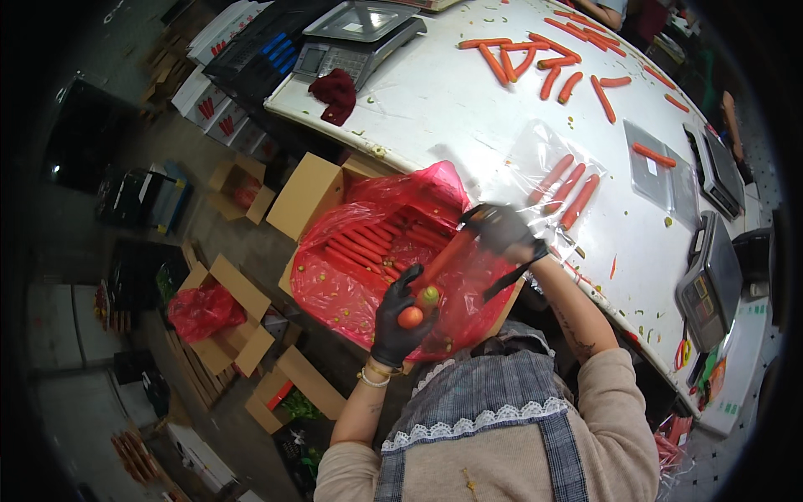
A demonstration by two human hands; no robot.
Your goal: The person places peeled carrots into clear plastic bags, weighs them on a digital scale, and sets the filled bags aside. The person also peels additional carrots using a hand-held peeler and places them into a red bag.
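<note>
My left hand (404, 320), in a black glove, is closed around carrots (442, 263) above an open cardboard box. Two carrot ends, one with a green stem stub, face me between its fingers. My right hand (502, 231), also gloved in black and blurred by motion, wraps the far end of these carrots. Beneath both hands, a red plastic liner bag (332, 298) fills the cardboard box (307, 197). Rows of carrots (357, 245) lie inside it, with small stem bits scattered on the plastic. A clear plastic bag (533, 147) with three carrots (564, 188) lies on the table beside my right hand.
The white table (414, 125) bears loose carrots (514, 56), trimmings and a dark red cloth (335, 94). Weighing scales (357, 47) stand at the far left, with another scale (709, 282) at the right near scissors (682, 352). Open cardboard boxes (229, 314) stand on the left. Co-workers' arms (602, 12) show beyond.
</note>
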